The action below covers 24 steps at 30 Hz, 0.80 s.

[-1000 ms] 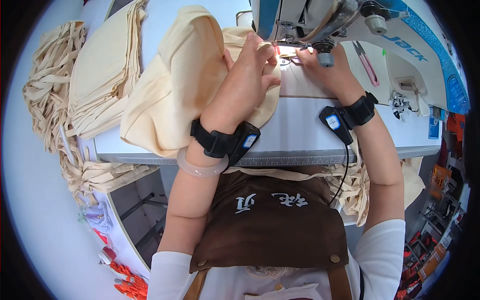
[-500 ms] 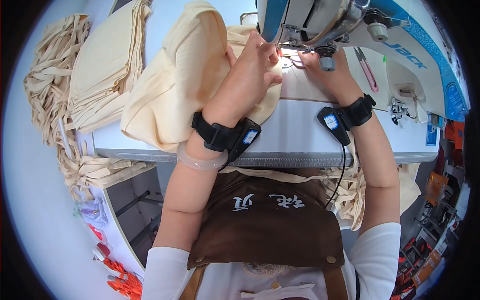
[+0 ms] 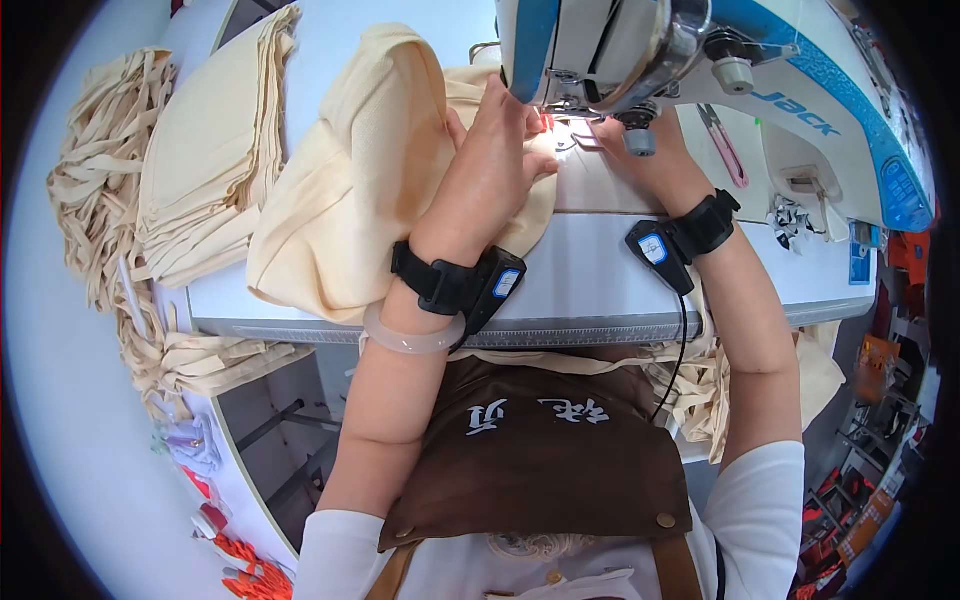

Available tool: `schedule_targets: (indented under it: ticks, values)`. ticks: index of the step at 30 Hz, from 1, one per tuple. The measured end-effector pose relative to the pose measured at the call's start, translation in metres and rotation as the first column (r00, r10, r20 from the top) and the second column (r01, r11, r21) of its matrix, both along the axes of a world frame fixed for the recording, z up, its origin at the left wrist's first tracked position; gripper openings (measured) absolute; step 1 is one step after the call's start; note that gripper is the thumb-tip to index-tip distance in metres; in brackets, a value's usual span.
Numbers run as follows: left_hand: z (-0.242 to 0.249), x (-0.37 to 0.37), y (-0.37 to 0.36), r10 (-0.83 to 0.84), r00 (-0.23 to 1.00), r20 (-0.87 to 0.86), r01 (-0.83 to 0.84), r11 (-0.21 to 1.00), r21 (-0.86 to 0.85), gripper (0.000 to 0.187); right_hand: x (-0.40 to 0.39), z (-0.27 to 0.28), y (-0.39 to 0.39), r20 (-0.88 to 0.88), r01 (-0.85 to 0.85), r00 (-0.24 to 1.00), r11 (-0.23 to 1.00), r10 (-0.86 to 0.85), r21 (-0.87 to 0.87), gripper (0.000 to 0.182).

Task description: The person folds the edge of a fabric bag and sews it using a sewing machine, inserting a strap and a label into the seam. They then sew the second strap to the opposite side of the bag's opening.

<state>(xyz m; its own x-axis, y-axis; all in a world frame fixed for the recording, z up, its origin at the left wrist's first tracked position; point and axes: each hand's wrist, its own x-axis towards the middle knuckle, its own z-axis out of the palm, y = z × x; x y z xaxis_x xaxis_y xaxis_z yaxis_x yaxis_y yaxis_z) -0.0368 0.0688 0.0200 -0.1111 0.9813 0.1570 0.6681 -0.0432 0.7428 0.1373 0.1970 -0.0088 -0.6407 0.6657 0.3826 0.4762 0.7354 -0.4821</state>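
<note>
My left hand [image 3: 497,150] is on a large folded piece of cream fabric [image 3: 345,190], its fingers bent around the cloth beside the needle and its thumb out to the right. The fabric bunches up on the left and drapes toward the table's front edge. Across the needle area, my right hand [image 3: 650,160] reaches in under the head of the sewing machine [image 3: 590,55]; its fingertips are mostly hidden there. A lamp lights the spot between both hands, where red shows near the presser foot.
Pink-handled thread snips [image 3: 727,150] lie right of my right hand. Left stand a stack of cream fabric panels [image 3: 210,150] and a heap of cream straps [image 3: 110,170]. A ruler strip [image 3: 570,334] runs along the front edge. More cream straps [image 3: 700,390] hang below the table.
The whole view has shifted slightly, with the machine appearing lower and further left. Both hands stay by the needle, and the left thumb remains extended beside the cloth.
</note>
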Motion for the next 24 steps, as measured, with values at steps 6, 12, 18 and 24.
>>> schedule_targets:
  ticks: [6, 12, 18, 24]
  values:
    - [-0.005, -0.005, 0.001, -0.025, 1.0, -0.002, 0.025, 1.0, 0.014, 0.054, -0.001, 0.01, -0.005, 0.008, 0.013, 1.0, 0.994, -0.013, -0.106, 0.015]
    - [0.002, -0.004, 0.002, -0.011, 0.999, 0.048, 0.012, 1.0, -0.027, 0.063, -0.004, 0.006, -0.005, -0.048, 0.046, 0.998, 0.992, -0.052, -0.121, 0.019]
    - [-0.001, -0.007, 0.007, -0.031, 1.0, 0.004, 0.031, 0.999, -0.023, 0.066, -0.004, 0.016, -0.011, -0.142, 0.008, 0.989, 0.984, -0.033, -0.175, 0.02]
    - [0.004, -0.006, 0.008, -0.029, 0.998, 0.054, 0.03, 0.999, -0.025, 0.072, -0.003, 0.004, -0.004, -0.145, -0.008, 0.989, 0.992, -0.01, -0.126, 0.016]
